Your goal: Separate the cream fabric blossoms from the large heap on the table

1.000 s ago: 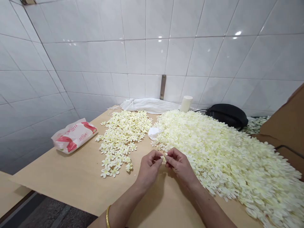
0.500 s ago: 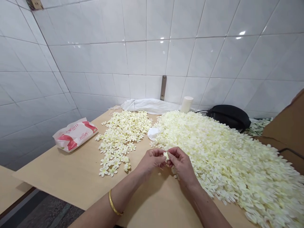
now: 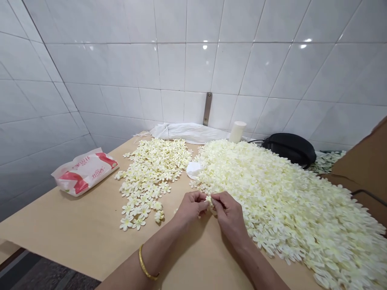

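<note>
My left hand [image 3: 192, 205] and my right hand [image 3: 229, 210] meet over the front of the table, fingertips almost touching. Between them a small cream artificial flower [image 3: 208, 199] is pinched, partly covered by the fingers. Both hands are closed on it. To the right spreads a large heap of loose white-and-yellow artificial flowers [image 3: 281, 193], its near left edge close beside my right hand. A smaller, flatter pile of similar flowers [image 3: 154, 165] lies to the left, beyond my left forearm. A gold bangle [image 3: 144, 264] circles my left wrist.
A pink-and-white tissue pack [image 3: 86, 171] lies on the tan table [image 3: 75, 225] at left. At the back are a white cloth [image 3: 187, 133], a white cylinder [image 3: 237, 131] and a black rounded object [image 3: 288, 148]. A white paper piece [image 3: 193, 169] sits between the piles; cardboard [image 3: 359, 157] stands right.
The camera view has shifted slightly. My fingers have moved a little around the small flower, which stays held between both hands. The piles look unchanged.
</note>
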A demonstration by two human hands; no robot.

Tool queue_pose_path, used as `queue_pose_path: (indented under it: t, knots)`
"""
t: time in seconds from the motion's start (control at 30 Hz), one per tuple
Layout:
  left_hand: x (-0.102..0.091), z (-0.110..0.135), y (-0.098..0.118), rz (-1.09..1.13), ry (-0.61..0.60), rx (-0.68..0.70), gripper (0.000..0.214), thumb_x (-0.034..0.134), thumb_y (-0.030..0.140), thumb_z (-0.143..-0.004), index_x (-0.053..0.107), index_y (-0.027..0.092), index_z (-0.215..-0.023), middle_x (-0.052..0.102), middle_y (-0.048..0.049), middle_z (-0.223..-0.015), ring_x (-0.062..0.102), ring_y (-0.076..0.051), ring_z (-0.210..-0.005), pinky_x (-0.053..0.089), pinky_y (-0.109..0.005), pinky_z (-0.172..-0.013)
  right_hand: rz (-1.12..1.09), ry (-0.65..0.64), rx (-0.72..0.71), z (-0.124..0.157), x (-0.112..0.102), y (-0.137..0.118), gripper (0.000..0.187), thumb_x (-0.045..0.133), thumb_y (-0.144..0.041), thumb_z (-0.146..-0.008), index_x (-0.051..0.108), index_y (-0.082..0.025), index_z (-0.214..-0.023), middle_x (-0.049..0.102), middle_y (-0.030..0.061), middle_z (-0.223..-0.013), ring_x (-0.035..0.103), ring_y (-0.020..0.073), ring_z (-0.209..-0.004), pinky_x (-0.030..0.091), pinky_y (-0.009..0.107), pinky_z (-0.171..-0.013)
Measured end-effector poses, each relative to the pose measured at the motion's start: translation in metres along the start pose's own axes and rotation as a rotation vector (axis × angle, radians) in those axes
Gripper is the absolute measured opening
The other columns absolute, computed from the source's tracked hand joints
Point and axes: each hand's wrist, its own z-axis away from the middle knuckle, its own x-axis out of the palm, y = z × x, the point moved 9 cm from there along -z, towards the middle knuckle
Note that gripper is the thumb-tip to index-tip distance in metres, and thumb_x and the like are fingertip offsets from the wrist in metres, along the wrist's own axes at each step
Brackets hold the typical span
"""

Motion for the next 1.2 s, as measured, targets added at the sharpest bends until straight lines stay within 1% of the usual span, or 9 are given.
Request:
queue_pose_path:
  t: [0.13, 0.23, 0.33, 0.43, 0.57, 0.9, 1.07, 1.13, 1.2]
  knots:
    - [-0.003, -0.002, 0.001, 0.1, 0.022, 0.046, 0.017, 0.062, 0.019, -0.056, 0.046, 0.013, -0.058, 0.045, 0.0033, -0.046, 0.041, -0.005, -0.041, 0.032, -0.018, -0.045, 0.093, 0.071, -0.068, 0.003, -0.006, -0.008, 0.019, 0.04, -0.02, -0.081, 0.057, -0.014, -0.075, 0.052, 0.0052, -0.075, 0.049, 0.0136, -0.066, 0.038, 0.025, -0.059]
    - [-0.003, -0.003, 0.003, 0.16, 0.035, 0.087, 0.018, 0.063, 0.019, -0.055, 0.047, 0.013, -0.058, 0.048, 0.0022, -0.049, 0.045, -0.006, -0.046, 0.037, -0.019, -0.05, 0.028, 0.06, -0.002, 0.003, -0.007, -0.005, 0.018, 0.042, -0.024, -0.082, 0.056, -0.014, -0.075, 0.052, 0.0051, -0.074, 0.05, 0.0142, -0.067, 0.038, 0.025, -0.06]
    - [-0.005, -0.002, 0.009, 0.13, 0.036, 0.13, 0.015, 0.062, 0.016, -0.054, 0.048, 0.013, -0.057, 0.046, 0.0031, -0.046, 0.042, -0.005, -0.043, 0.034, -0.018, -0.045, -0.192, -0.07, 0.198, 0.002, 0.005, 0.01, 0.02, 0.052, -0.035, -0.078, 0.053, -0.015, -0.077, 0.051, 0.0023, -0.067, 0.046, 0.0127, -0.06, 0.036, 0.023, -0.054]
    - [0.001, 0.0, 0.015, 0.104, -0.06, 0.153, 0.016, 0.064, 0.018, -0.053, 0.049, 0.013, -0.058, 0.047, 0.0029, -0.045, 0.041, -0.006, -0.041, 0.033, -0.018, -0.042, -0.512, -0.138, 0.395, 0.005, 0.018, 0.023, 0.031, 0.061, -0.042, -0.071, 0.046, -0.015, -0.073, 0.045, -0.002, -0.058, 0.041, 0.0091, -0.051, 0.032, 0.021, -0.048]
    - [0.008, 0.003, 0.016, 0.131, -0.148, 0.129, 0.025, 0.07, 0.026, -0.055, 0.051, 0.012, -0.062, 0.052, 0.0006, -0.047, 0.047, -0.008, -0.043, 0.037, -0.02, -0.046, -0.75, -0.141, 0.493, 0.007, 0.023, 0.031, 0.034, 0.066, -0.042, -0.066, 0.045, -0.014, -0.069, 0.046, -0.0028, -0.054, 0.042, 0.0079, -0.049, 0.032, 0.019, -0.047]
    - [0.008, 0.001, 0.004, 0.182, -0.121, 0.044, 0.029, 0.073, 0.025, -0.049, 0.051, 0.012, -0.062, 0.054, 0.0001, -0.047, 0.05, -0.009, -0.044, 0.041, -0.021, -0.047, -0.45, -0.106, 0.395, 0.005, 0.01, 0.031, 0.037, 0.05, -0.047, -0.077, 0.052, -0.013, -0.063, 0.05, 0.002, -0.054, 0.049, 0.0145, -0.052, 0.041, 0.026, -0.051]
    - [0.011, 0.002, -0.003, 0.272, -0.134, -0.016, 0.032, 0.074, 0.031, -0.054, 0.05, 0.013, -0.066, 0.055, 0.0001, -0.054, 0.054, -0.01, -0.05, 0.045, -0.024, -0.053, -0.166, 0.014, 0.196, 0.0, -0.009, 0.012, 0.03, 0.049, -0.038, -0.079, 0.055, -0.014, -0.061, 0.049, 0.002, -0.059, 0.045, 0.0126, -0.057, 0.035, 0.024, -0.052]
    - [0.011, 0.002, -0.003, 0.287, -0.129, -0.008, 0.033, 0.074, 0.031, -0.053, 0.049, 0.013, -0.065, 0.054, 0.0009, -0.053, 0.054, -0.01, -0.049, 0.044, -0.024, -0.054, -0.152, 0.055, 0.156, -0.001, -0.014, 0.008, 0.027, 0.053, -0.036, -0.077, 0.056, -0.014, -0.061, 0.049, 0.0023, -0.063, 0.045, 0.0122, -0.06, 0.035, 0.024, -0.055]
    - [0.011, 0.002, 0.0, 0.28, -0.132, 0.022, 0.034, 0.075, 0.03, -0.051, 0.049, 0.013, -0.063, 0.052, 0.0017, -0.05, 0.052, -0.009, -0.047, 0.043, -0.023, -0.052, -0.264, 0.033, 0.235, -0.001, -0.009, 0.016, 0.029, 0.055, -0.039, -0.075, 0.053, -0.014, -0.059, 0.046, 0.0007, -0.058, 0.041, 0.0104, -0.054, 0.033, 0.023, -0.051]
